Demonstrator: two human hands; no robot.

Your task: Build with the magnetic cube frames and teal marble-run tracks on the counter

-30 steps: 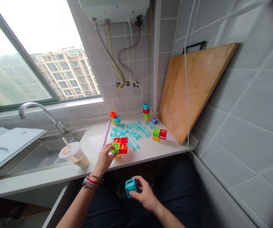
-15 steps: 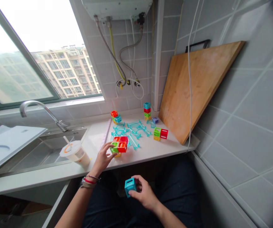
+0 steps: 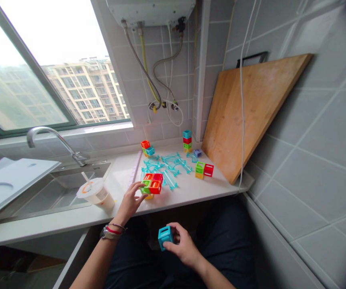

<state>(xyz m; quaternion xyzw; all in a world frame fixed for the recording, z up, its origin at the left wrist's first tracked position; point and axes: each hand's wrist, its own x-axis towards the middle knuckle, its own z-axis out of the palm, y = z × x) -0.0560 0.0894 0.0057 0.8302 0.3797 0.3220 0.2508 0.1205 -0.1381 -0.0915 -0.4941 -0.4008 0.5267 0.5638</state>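
My left hand (image 3: 132, 200) grips the green side of a cluster of toy cube blocks (image 3: 155, 186) near the counter's front edge, thumb below and fingers on top. Red, orange and green cubes form its upper layer, and a yellow cube (image 3: 149, 196) shows underneath. Low over my lap, my right hand (image 3: 182, 244) holds a loose blue cube block (image 3: 164, 237) between thumb and fingers. Behind the cluster lie several translucent teal plastic pieces (image 3: 169, 180). To their right sits a group of green, yellow and red cubes (image 3: 203, 170).
A stack of cubes (image 3: 187, 140) and a small purple piece (image 3: 197, 153) stand at the back, another cube group (image 3: 147, 148) further left. A lidded drink cup (image 3: 97, 194) stands beside the sink (image 3: 70, 192). A wooden board (image 3: 251, 108) leans on the right wall.
Both hands keep their hold on the blocks. The view has shifted very slightly; nothing else visibly moves.
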